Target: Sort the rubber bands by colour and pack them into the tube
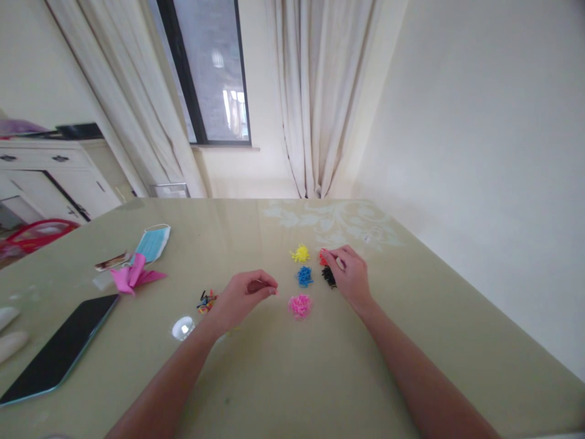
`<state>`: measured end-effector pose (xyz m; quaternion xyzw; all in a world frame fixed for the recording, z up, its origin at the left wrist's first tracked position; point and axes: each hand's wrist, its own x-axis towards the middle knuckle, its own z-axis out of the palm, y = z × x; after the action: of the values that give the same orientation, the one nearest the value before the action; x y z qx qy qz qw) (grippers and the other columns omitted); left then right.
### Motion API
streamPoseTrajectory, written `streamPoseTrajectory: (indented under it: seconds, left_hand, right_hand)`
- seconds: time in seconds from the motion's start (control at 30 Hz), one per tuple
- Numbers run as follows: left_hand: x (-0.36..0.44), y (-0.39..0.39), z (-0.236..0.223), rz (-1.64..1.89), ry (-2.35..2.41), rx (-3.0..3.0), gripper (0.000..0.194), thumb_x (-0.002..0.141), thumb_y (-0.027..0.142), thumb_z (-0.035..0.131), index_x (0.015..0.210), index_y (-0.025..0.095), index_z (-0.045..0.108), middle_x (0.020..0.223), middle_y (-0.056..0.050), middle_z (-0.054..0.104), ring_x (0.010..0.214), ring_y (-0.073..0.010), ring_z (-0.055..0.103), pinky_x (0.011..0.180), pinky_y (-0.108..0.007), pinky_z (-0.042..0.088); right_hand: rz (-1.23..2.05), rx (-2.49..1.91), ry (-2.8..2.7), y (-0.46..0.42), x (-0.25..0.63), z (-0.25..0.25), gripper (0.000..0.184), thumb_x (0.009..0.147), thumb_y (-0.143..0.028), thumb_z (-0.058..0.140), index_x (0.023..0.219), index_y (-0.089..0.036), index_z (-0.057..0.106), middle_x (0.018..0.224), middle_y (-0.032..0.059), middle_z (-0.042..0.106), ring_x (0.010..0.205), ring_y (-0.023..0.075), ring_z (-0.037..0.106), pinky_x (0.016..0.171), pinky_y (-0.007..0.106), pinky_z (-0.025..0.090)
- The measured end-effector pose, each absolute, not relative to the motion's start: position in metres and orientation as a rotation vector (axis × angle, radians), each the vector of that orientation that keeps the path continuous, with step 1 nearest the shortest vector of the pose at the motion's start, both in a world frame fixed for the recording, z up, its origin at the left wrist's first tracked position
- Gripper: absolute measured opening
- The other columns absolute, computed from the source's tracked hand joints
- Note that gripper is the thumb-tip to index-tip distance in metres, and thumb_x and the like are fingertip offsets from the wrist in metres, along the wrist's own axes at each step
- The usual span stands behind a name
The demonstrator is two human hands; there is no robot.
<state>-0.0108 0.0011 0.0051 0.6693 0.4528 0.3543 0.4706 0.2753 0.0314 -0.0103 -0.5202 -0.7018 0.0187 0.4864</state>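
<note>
Nearest: pink pile (pixel 300 306), loose on table (pixel 274 384). I see left hand (pixel 242 300) just beside, thumb and fingertip pinched on tiny reddish piece (pixel 276 292). Beyond, blue pile (pixel 304 277); black pile (pixel 328 277) partly under right hand (pixel 353 275), fingertips at red pile (pixel 322 256), grip I cannot tell. Farthest: yellow pile (pixel 300 253). Pieces look feather-light, soft, bendy; I'd pinch one edge, fingertips only.
</note>
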Motion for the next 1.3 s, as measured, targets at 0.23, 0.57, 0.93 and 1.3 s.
streamPoseTrajectory:
  seconds: [0.23, 0.57, 0.93, 1.3]
  left_hand:
    - [0.001, -0.010, 0.008, 0.909, 1.049, 1.482, 0.026, 0.079, 0.042, 0.080, 0.089, 0.019, 0.075, 0.086, -0.005, 0.078, 0.080, -0.0184, 0.071, 0.075, -0.030, 0.055]
    - [-0.004, -0.007, 0.008, 0.901, 1.114, 1.658, 0.028, 0.083, 0.045, 0.075, 0.094, 0.020, 0.075, 0.091, -0.007, 0.078, 0.084, -0.0217, 0.071, 0.077, -0.032, 0.054]
    - [-0.068, 0.013, 0.006, 0.390, 1.723, 2.107, 0.025, 0.084, 0.044, 0.065, 0.091, 0.023, 0.077, 0.096, -0.007, 0.076, 0.088, -0.0258, 0.069, 0.077, -0.033, 0.047]
    - [-0.061, 0.016, -0.006, 0.428, 1.597, 2.047, 0.013, 0.081, 0.029, 0.063, 0.078, 0.023, 0.074, 0.083, -0.004, 0.077, 0.079, -0.0236, 0.069, 0.072, -0.031, 0.045]
  right_hand:
    - [0.266, -0.891, -2.029, -0.016, 0.229, -0.003, 0.028, 0.093, -0.048, 0.074, 0.107, -0.024, 0.078, 0.093, 0.0071, 0.071, 0.087, 0.0217, 0.066, 0.080, 0.035, 0.053]
    - [0.385, -0.885, -1.854, -0.016, 0.229, 0.004, 0.017, 0.098, -0.037, 0.070, 0.097, -0.027, 0.083, 0.083, 0.0042, 0.070, 0.075, 0.0177, 0.064, 0.067, 0.031, 0.051]
    - [0.567, -0.760, -1.524, -0.023, 0.255, 0.041, 0.005, 0.087, -0.031, 0.082, 0.090, -0.029, 0.085, 0.077, 0.0038, 0.069, 0.071, 0.0179, 0.060, 0.059, 0.031, 0.047]
    - [0.605, -0.914, -1.852, -0.014, 0.261, 0.035, 0.018, 0.091, -0.044, 0.077, 0.091, -0.027, 0.086, 0.077, 0.0026, 0.069, 0.064, 0.0147, 0.055, 0.059, 0.030, 0.043]
